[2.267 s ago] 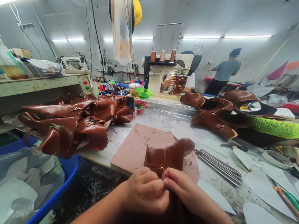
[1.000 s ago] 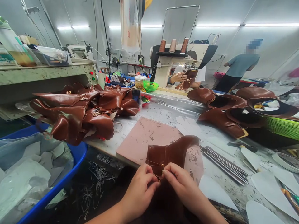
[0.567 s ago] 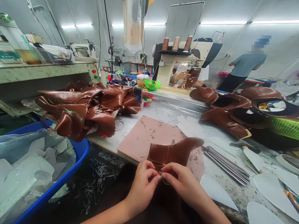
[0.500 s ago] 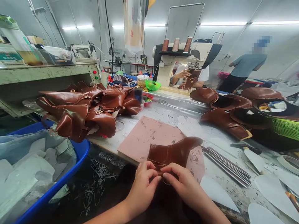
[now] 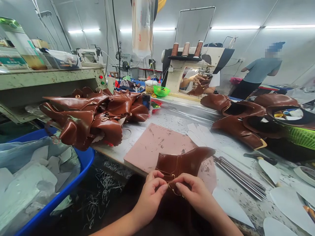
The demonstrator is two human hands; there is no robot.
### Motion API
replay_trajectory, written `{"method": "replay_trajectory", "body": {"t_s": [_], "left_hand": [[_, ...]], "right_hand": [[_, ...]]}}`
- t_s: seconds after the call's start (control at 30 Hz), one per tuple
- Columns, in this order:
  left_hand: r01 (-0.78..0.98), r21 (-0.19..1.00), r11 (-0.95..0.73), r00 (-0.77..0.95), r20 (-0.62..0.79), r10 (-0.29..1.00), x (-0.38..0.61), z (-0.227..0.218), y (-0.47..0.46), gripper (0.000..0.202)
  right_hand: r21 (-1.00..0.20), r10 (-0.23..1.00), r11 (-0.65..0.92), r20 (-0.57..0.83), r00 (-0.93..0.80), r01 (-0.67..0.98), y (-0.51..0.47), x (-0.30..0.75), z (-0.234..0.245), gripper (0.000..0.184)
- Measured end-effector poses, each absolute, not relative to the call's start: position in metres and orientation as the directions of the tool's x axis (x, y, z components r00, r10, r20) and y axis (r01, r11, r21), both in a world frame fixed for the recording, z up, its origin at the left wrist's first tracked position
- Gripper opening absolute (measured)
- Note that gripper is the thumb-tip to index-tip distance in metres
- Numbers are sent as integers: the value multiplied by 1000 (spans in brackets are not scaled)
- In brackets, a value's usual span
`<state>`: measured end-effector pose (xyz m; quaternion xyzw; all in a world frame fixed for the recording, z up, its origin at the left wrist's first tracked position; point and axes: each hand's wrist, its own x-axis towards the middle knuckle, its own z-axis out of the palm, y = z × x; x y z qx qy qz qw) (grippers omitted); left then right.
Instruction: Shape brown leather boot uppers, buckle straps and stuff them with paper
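A brown leather boot upper (image 5: 184, 160) lies over the near edge of a pink cutting board (image 5: 157, 144), its shaft hanging toward me. My left hand (image 5: 151, 193) and my right hand (image 5: 194, 195) meet at its strap, both with fingers pinched. Between the fingertips sits a small gold ring buckle (image 5: 173, 185) on the strap. My left thumb and forefinger press the strap just left of the buckle; my right fingers pinch it from the right.
A heap of brown leather uppers (image 5: 88, 114) lies left, more uppers (image 5: 233, 114) at right. Metal rods (image 5: 241, 175) and white insole shapes (image 5: 231, 206) lie right of the board. A blue tub (image 5: 73, 177) stands lower left. Behind, a hand works at a sewing machine (image 5: 194, 65); a person (image 5: 258, 72) stands far right.
My hands stay pinched at the strap and buckle, drawn slightly apart and lower. The view has shifted a little to the left and down over the last two seconds.
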<state>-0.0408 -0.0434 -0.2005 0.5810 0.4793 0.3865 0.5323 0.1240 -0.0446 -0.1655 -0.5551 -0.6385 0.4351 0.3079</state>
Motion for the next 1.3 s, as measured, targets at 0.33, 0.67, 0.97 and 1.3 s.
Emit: {"method": "replay_trajectory", "body": {"t_s": [0.33,0.67,0.97,1.3], "left_hand": [[419,874,-246,277,135,951,-41,-199,-46,13],[553,661,-506,403,320,858,-40,-191,-44,14],[479,740,-472,438,264,859,-39,-187,-36,13],[470,611,-638,539,373,755,-44,-182,-29,10]], "right_hand": [[-944,924,-183,-261,-281,273,-37,126,-165,14],[-782,977,76,-66,-204,619,-47,123,-166,6],[-960,927,-166,-229,-297,224,-41,137,-165,15],[-860,969,204,107,-225,468,-47,133,-172,12]]}}
